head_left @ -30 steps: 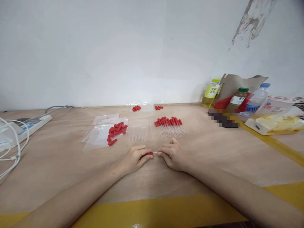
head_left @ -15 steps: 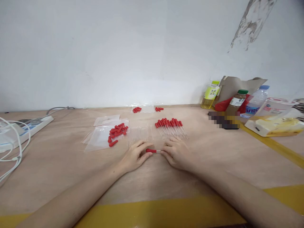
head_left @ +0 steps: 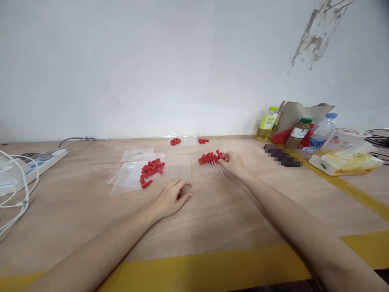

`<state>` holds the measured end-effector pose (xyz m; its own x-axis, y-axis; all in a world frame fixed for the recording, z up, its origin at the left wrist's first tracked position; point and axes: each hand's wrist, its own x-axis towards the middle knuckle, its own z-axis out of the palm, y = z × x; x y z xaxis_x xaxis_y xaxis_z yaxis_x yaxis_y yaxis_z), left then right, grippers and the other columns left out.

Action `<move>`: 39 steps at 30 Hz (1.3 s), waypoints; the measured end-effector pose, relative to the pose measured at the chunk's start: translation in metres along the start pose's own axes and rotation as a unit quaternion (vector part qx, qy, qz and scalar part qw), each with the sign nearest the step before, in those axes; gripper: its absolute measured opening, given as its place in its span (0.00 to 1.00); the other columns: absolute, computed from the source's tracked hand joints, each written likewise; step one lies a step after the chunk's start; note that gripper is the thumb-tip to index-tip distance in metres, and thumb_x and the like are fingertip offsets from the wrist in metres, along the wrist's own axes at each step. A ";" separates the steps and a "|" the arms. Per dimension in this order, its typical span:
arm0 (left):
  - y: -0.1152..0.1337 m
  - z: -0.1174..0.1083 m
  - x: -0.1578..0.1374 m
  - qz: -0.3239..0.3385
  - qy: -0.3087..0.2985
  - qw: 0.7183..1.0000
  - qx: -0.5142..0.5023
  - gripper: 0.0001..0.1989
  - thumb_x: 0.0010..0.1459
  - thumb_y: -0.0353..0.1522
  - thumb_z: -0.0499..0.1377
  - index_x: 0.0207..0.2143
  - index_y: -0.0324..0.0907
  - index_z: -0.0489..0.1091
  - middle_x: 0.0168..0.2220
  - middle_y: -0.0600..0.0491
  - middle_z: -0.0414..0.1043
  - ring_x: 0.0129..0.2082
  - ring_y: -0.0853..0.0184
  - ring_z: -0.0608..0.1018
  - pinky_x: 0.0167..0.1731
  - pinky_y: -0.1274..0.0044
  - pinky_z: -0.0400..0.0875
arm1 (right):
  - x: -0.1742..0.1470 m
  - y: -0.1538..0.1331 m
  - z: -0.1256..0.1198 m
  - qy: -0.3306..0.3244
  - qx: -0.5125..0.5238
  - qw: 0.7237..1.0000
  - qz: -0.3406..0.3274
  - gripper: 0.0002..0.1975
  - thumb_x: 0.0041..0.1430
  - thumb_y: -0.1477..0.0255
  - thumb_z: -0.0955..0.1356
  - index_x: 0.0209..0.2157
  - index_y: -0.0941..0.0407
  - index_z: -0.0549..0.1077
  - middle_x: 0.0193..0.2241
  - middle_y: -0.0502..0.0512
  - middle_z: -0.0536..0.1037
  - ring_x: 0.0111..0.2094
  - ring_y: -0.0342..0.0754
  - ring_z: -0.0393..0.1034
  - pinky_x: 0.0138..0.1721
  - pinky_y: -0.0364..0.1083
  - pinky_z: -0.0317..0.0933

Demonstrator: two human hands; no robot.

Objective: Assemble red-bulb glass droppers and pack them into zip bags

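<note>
My left hand (head_left: pixel 173 198) rests on the table with thumb and fingers apart and nothing between them. My right hand (head_left: pixel 233 164) reaches to the right end of a row of glass droppers (head_left: pixel 210 159) with red rubber bulbs. Its fingers are pinched on a dropper there, most of which the hand hides. Beyond my left hand lie several bare glass tubes (head_left: pixel 177 172) side by side. Left of these, a pile of loose red rubber bulbs (head_left: pixel 151 168) lies partly on clear plastic bags (head_left: pixel 126 178).
Two small groups of red bulbs (head_left: pixel 175 141) lie in clear bags by the wall. A white power strip (head_left: pixel 33 172) with cables stands at the left. Rightward are a yellow-capped bottle (head_left: pixel 267 125), a green-capped bottle (head_left: pixel 298 134), a blue-capped bottle (head_left: pixel 322 132) and a tissue pack (head_left: pixel 346 160).
My right hand has moved away from my left, forward and right to the dropper row, with the dropper that was between both hands. My left hand has let go of its red bulb.
</note>
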<state>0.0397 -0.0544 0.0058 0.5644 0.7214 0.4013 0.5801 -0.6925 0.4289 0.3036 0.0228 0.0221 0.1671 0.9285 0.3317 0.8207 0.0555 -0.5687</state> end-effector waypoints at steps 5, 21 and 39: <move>0.000 -0.001 0.001 0.007 -0.013 1.000 0.010 0.07 0.56 0.31 0.53 0.38 0.41 0.65 0.27 0.55 0.63 0.26 0.71 0.67 0.28 0.78 0.63 | 0.000 -0.001 0.011 -0.004 -0.021 0.999 0.027 0.11 0.46 0.71 0.65 0.34 0.60 0.71 0.29 0.56 0.74 0.30 0.46 0.67 0.30 0.42 0.56; -0.002 0.000 0.002 0.012 -0.013 1.000 0.008 0.07 0.57 0.32 0.52 0.36 0.41 0.68 0.27 0.54 0.64 0.26 0.71 0.68 0.27 0.79 0.64 | -0.033 -0.075 0.034 -0.101 -0.120 0.983 -0.100 0.11 0.55 0.71 0.61 0.39 0.60 0.68 0.37 0.63 0.74 0.40 0.52 0.68 0.36 0.46 0.58; -0.051 -0.080 -0.006 -0.139 0.090 0.936 0.312 0.09 0.48 0.34 0.59 0.19 0.41 0.64 0.22 0.52 0.61 0.23 0.64 0.67 0.22 0.76 0.58 | -0.048 -0.081 0.024 -0.129 -0.165 0.973 -0.100 0.16 0.53 0.82 0.58 0.45 0.65 0.62 0.42 0.71 0.67 0.38 0.53 0.69 0.32 0.46 0.59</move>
<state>-0.0399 -0.0222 0.0459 0.2651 0.8261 0.4973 0.9515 -0.3075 0.0035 0.2158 -0.0170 0.0342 -0.1210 0.9748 0.1873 0.9604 0.1626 -0.2261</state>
